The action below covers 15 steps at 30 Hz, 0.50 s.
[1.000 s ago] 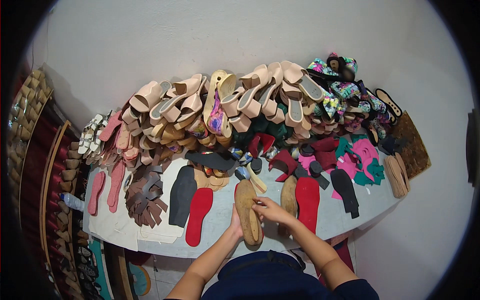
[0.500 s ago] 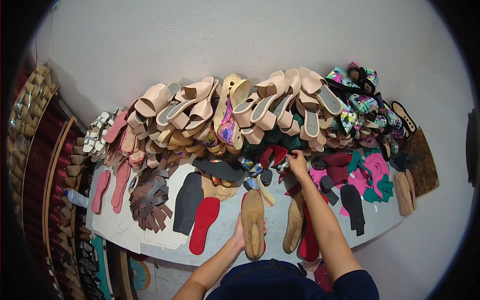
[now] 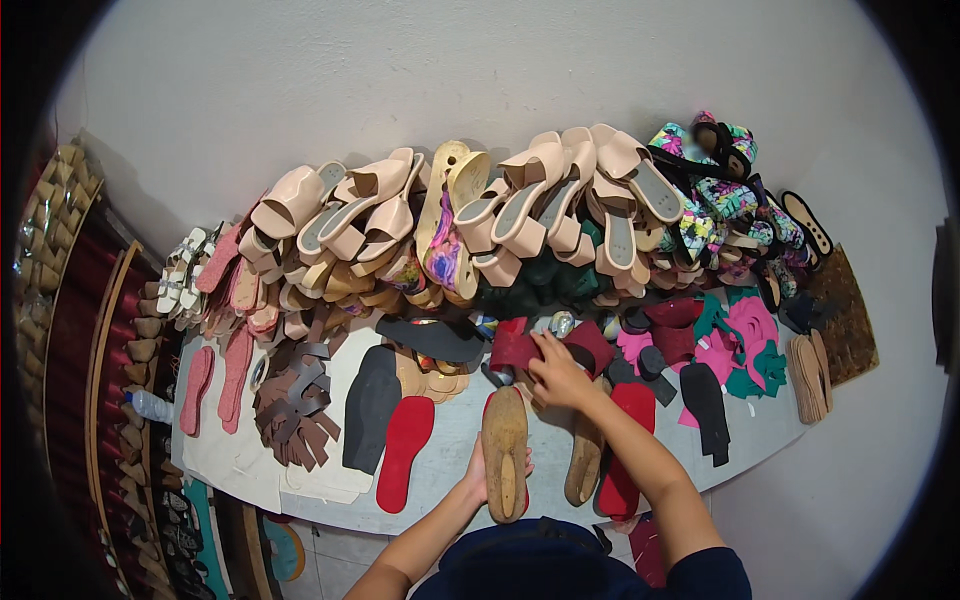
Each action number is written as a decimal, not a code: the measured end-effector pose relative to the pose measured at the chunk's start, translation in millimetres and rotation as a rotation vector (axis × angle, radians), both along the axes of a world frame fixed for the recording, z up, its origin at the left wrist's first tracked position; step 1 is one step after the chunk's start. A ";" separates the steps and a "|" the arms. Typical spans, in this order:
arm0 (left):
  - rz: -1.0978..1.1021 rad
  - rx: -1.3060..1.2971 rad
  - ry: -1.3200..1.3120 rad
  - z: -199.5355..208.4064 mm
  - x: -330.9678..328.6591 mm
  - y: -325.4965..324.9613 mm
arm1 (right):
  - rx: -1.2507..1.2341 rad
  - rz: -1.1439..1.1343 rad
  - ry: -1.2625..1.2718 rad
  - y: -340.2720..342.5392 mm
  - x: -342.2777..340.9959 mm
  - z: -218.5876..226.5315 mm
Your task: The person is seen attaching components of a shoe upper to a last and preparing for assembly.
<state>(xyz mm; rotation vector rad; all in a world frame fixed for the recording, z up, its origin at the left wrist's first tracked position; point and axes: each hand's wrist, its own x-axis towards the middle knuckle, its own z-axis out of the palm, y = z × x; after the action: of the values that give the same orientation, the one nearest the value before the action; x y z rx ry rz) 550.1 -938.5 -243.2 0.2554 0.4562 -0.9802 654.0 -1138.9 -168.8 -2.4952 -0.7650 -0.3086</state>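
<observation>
My left hand [image 3: 480, 470] is wrapped round a worn wooden shoe last [image 3: 505, 440], held sole up near the table's front edge. A sliver of red shows along the last's rim. Farther forward, my right hand [image 3: 558, 372] pinches a dark red shoe upper [image 3: 513, 347]. Another dark red piece [image 3: 588, 346] sits just right of those fingers; whether the two are joined I cannot tell. Partly under my right forearm lies a second wooden last [image 3: 583, 465], with a red insole [image 3: 628, 450] beside it. Left of the held last is another red insole [image 3: 405, 452].
Finished beige heeled sandals [image 3: 540, 185] are piled along the wall. Brown straps [image 3: 297, 410], dark grey soles [image 3: 370, 405] and pink insoles [image 3: 235, 380] lie to the left. Pink and green scraps [image 3: 745, 345], a black sole piece [image 3: 705, 410] and tan soles [image 3: 808, 375] lie right.
My right hand has come back from the foot of the pile, nearer and to the left, bringing the dark red upper. My left hand still holds the last in nearly the same place.
</observation>
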 end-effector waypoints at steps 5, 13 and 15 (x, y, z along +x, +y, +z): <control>-0.021 0.019 0.003 0.3 -4.6 2.9 | 0.048 -0.099 0.083 -5.4 -15.3 -5.7; -0.025 0.007 -0.003 3.5 -12.7 4.5 | -0.021 -0.185 0.157 5.9 -11.8 -2.9; -0.032 0.032 -0.023 10.1 -12.7 3.7 | -0.027 -0.199 0.148 6.6 -10.1 4.2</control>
<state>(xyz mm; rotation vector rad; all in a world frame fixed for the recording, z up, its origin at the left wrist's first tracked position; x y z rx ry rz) 537.4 -934.8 -233.2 0.3035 0.4484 -1.0011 643.9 -1132.3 -164.5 -2.5902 -0.4659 -0.1803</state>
